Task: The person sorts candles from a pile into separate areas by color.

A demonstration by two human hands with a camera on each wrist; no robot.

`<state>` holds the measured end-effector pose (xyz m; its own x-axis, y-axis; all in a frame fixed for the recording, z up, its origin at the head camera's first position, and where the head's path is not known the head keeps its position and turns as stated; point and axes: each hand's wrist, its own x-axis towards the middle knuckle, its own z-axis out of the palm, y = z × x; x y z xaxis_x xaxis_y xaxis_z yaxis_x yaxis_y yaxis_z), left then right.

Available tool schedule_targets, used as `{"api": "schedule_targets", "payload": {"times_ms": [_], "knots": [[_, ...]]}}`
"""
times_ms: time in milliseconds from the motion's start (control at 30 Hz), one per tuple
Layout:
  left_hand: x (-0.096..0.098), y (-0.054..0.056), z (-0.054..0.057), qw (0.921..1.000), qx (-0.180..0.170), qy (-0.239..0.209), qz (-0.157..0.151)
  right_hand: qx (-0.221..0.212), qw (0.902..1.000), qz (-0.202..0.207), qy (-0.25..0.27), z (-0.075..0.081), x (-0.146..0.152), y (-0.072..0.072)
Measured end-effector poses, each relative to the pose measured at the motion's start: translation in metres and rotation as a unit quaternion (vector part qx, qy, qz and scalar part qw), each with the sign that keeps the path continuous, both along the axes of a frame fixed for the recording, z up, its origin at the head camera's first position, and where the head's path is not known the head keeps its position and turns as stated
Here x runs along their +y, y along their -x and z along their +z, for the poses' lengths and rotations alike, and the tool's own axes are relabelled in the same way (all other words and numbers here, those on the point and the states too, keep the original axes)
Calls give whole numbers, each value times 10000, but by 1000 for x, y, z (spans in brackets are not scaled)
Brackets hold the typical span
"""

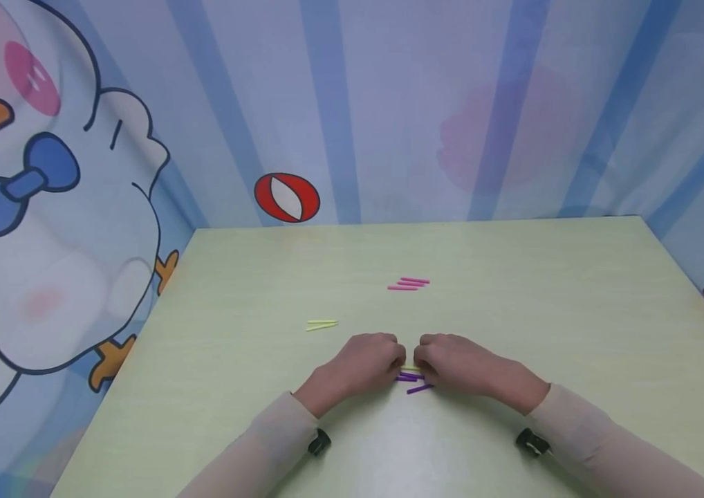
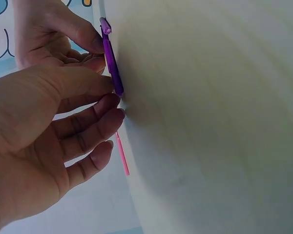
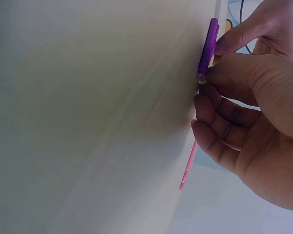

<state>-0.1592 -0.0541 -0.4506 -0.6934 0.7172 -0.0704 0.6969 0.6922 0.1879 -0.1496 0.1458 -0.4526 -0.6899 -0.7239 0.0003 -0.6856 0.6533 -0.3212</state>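
My left hand [image 1: 367, 361] and right hand [image 1: 460, 363] meet low over the table, fingers curled towards each other. Between them runs a short yellow stick [image 1: 411, 368], its ends pinched by thumb and finger on either side. The pale tip of this stick shows at the right fingertips in the right wrist view. Just nearer than it lie purple sticks [image 1: 411, 377], partly covered by the hands; one is angled apart from the others. Both wrist views show purple sticks [image 2: 113, 66] close beside the fingertips.
Beyond the hands, three pink sticks [image 1: 413, 284] lie side by side on the pale table [image 1: 545, 290]. Two yellow sticks [image 1: 322, 324] rest to the left, converging at one end. A printed curtain [image 1: 402, 104] with cartoon figures borders the table's back and sides.
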Motion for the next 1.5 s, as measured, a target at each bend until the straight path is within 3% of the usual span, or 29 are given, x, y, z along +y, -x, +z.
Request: {"api": "schedule_targets", "payload": {"times_ms": [333, 833, 1500], "knots": [[1, 0, 3, 10000, -6, 11, 22, -70, 9999, 86, 64, 10, 8, -3], [0, -1, 2, 9999, -93, -31, 53, -407, 9982, 429, -12, 12, 18, -7], [2, 0, 4, 9996, -251, -35, 82, -453, 9983, 353, -76, 17, 21, -10]]}}
